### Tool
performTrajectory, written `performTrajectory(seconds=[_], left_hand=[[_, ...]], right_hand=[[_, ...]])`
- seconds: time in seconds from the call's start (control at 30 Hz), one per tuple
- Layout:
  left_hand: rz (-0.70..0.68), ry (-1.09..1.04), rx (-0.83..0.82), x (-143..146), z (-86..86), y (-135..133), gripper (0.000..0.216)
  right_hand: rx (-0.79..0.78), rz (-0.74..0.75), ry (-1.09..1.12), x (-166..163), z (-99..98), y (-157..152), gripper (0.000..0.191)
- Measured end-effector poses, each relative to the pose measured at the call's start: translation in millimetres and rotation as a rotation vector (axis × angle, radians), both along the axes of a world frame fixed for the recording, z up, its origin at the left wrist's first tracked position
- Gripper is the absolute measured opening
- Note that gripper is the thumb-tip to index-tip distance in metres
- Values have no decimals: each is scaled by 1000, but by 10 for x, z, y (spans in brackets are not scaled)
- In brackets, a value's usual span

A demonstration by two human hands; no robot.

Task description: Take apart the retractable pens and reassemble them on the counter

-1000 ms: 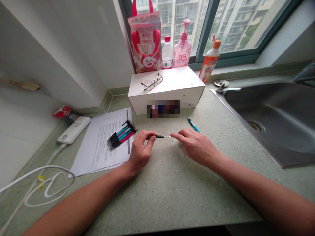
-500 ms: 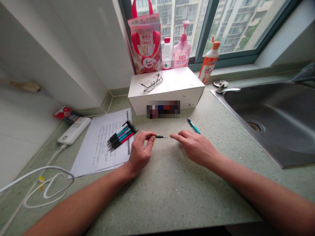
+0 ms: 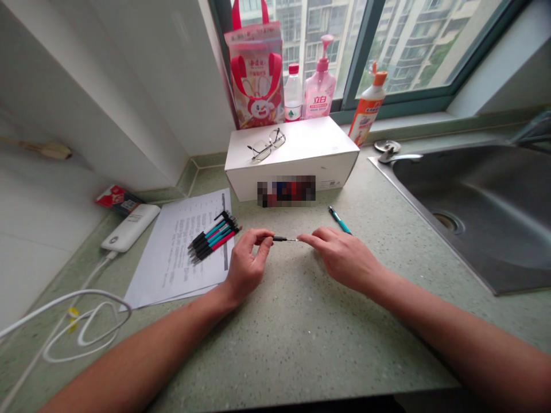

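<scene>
Pinching a short black pen part (image 3: 279,238) between thumb and forefinger, the left hand (image 3: 246,265) holds it level just above the surface (image 3: 301,344), thin metal tip pointing toward 3 o'clock. Right hand (image 3: 344,256) meets that tip from the other side: forefinger and thumb drawn together at the tip's end, though whether they actually grip it or only touch is too small to tell. Other fingers of the right hand curl loosely, palm down.

Pen part sits at frame centre, between the two hands, well clear of the other pens.

At 1 o'clock from the right hand, just beyond the knuckles: a teal pen (image 3: 339,219) lying on the surface, partly hidden by the fingers.

At 10 o'clock from the left hand: a bundle of pens (image 3: 214,235), black, teal and red, lying together on printed sheets of paper (image 3: 181,252).

Farther toward 9 o'clock: a white power bank (image 3: 130,227) with a white cable (image 3: 77,321) looping toward the near edge; a small red packet (image 3: 116,199) beside it.

At 12 o'clock: a white box (image 3: 297,155) with eyeglasses (image 3: 266,144) on top. Behind it, on the sill: a red-and-pink bag (image 3: 257,74), a small clear bottle (image 3: 293,93), a pink pump bottle (image 3: 319,86), an orange-capped bottle (image 3: 367,106).

At 3 o'clock: a steel sink (image 3: 495,201).
</scene>
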State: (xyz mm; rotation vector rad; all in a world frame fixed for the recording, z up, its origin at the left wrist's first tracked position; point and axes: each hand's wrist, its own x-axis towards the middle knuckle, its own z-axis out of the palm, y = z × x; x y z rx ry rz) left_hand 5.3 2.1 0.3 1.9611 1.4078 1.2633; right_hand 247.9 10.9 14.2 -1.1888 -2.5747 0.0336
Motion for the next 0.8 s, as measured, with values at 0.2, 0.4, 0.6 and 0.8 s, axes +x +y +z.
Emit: performTrajectory(seconds=[0.2, 0.4, 0.6, 0.8], left_hand=[[-6, -15, -4, -10, -13, -3, 9], [-18, -69, -21, -7, -5, -11, 10], [13, -135, -84, -4, -26, 14, 14], [13, -120, -118, -6, -33, 37, 21]], right_hand=[[18, -14, 6, 5, 10, 3, 53], [12, -7, -1, -9, 25, -3, 52], [6, 3, -2, -1, 11, -7, 52], [-4, -5, -2, 1, 10, -8, 53]])
